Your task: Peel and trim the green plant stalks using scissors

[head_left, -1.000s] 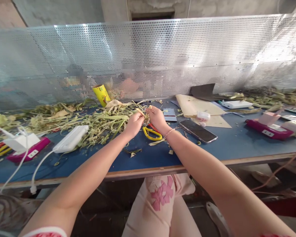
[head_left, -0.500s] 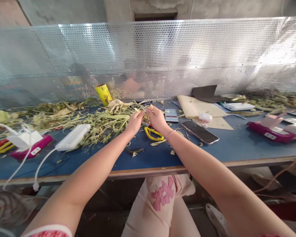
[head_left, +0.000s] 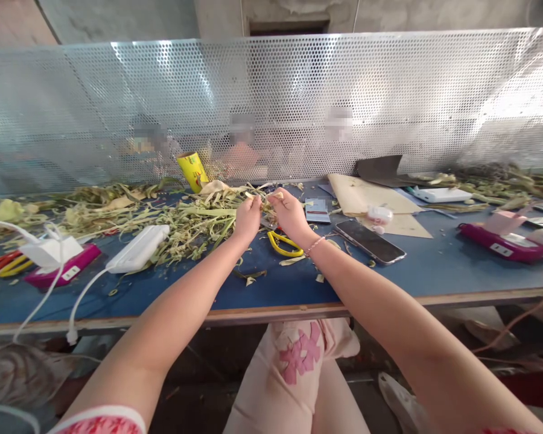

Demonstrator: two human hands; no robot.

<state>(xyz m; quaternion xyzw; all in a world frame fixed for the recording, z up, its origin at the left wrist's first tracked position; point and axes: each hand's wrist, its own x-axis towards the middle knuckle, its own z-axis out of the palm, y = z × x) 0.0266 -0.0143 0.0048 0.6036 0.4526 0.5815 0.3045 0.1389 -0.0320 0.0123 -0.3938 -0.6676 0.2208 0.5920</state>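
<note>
Blue tabletop [head_left: 271,295] with worn wooden edge; backed by perforated metal sheet [head_left: 289,78], bare concrete wall [head_left: 140,21] beyond, blurred people seen through the holes. Dry, stringy, pale-green plant heap [head_left: 194,226] spread left of centre, curled and tangled. Dried plant bits [head_left: 266,208] located between the hands, at the heap's right end; pinched by closed fingers of left hand [head_left: 248,218] and right hand [head_left: 291,216], exact pieces too small to tell. Yellow handle loop [head_left: 284,254] partly covered by right hand. Glossy yellow tube [head_left: 192,172] tilted behind heap. Creased tan paper [head_left: 362,196], dark phone [head_left: 370,242] placed to the right; white rounded block [head_left: 138,248] and magenta power strip [head_left: 85,264] to the left.
</note>
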